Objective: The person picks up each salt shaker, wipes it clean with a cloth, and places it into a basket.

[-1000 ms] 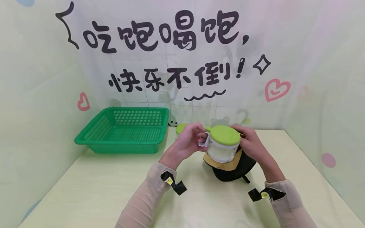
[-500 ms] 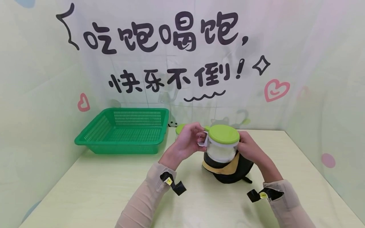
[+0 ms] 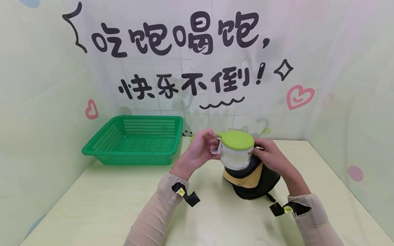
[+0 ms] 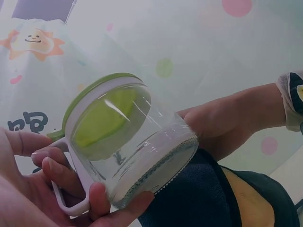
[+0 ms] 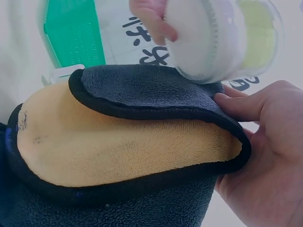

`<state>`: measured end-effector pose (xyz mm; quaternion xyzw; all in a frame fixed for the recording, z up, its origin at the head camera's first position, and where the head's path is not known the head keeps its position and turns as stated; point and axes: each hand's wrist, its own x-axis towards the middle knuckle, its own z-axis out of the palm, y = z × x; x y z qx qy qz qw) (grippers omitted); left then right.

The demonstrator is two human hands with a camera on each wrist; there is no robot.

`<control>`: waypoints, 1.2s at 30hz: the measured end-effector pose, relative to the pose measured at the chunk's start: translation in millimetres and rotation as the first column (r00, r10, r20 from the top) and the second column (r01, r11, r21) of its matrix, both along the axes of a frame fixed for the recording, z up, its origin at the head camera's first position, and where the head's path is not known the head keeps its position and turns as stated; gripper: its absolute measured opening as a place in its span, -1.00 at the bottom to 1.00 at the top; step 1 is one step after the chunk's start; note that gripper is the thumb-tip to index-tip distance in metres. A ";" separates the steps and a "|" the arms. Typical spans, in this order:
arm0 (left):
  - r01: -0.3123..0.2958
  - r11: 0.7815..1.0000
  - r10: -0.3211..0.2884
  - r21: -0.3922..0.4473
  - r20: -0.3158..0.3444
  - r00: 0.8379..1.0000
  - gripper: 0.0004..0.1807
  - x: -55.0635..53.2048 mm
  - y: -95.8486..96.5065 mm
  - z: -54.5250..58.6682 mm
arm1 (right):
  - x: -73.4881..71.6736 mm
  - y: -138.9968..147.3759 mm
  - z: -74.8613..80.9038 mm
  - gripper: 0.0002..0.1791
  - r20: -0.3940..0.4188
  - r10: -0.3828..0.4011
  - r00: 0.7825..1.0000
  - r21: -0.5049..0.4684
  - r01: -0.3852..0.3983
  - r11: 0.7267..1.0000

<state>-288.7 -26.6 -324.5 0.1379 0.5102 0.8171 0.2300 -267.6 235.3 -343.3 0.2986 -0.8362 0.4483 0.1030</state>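
A clear glass jar [image 3: 235, 159] with a green lid and a white handle is held above the table, slightly tilted. My left hand [image 3: 198, 148] grips it by the handle, with fingertips against the glass in the left wrist view. My right hand [image 3: 271, 155] is at the jar's right side and pinches a cleaning cloth [image 5: 151, 90], dark on one side and tan on the other. The cloth hangs in folds below and behind the jar. In the right wrist view, thumb and fingers hold its folded edge close to the jar's base.
A green plastic basket [image 3: 132, 160] stands at the back left of the pale table [image 3: 107, 205]. Behind my left hand, a second green lid [image 3: 192, 138] is mostly hidden. A printed curtain [image 3: 147, 61] encloses the back and sides.
The jar has shifted slightly up and left with my left hand. My right hand moved in and back along the jar's right side, and the cloth's folds have shifted below it.
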 end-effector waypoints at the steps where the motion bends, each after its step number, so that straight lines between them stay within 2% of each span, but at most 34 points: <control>1: -0.012 1.000 0.012 0.004 0.000 1.000 -0.65 -0.5 -1.3 0.8 | 0.0 1.1 0.9 -0.74 0.006 -0.001 1.000 0.001 0.000 1.000; 9: -0.120 0.992 0.120 -0.030 -0.023 0.993 -0.64 -3.0 -10.3 3.0 | 4.7 5.6 9.3 -0.68 0.044 -0.071 0.996 0.084 0.068 0.994; 13: -0.157 0.987 0.157 -0.036 -0.017 0.988 -0.64 -5.2 -13.4 2.5 | 11.6 8.3 17.4 -0.70 0.042 -0.071 0.997 0.107 0.066 0.992; 18: -0.219 0.975 0.218 -0.026 -0.031 0.975 -0.64 -8.2 -15.2 2.0 | 21.2 8.7 27.2 -0.72 0.027 -0.044 0.999 0.083 0.041 0.996; 26: -0.295 0.956 0.294 -0.007 -0.045 0.955 -0.63 -10.2 -19.8 3.4 | 27.4 -1.5 32.8 -0.72 0.035 0.056 0.998 0.022 -0.057 0.998; 36: -0.352 0.932 0.357 0.083 -0.048 0.933 -0.60 -5.0 -37.2 13.6 | 30.7 4.9 34.3 -0.75 -0.032 -0.014 0.999 0.034 0.015 0.999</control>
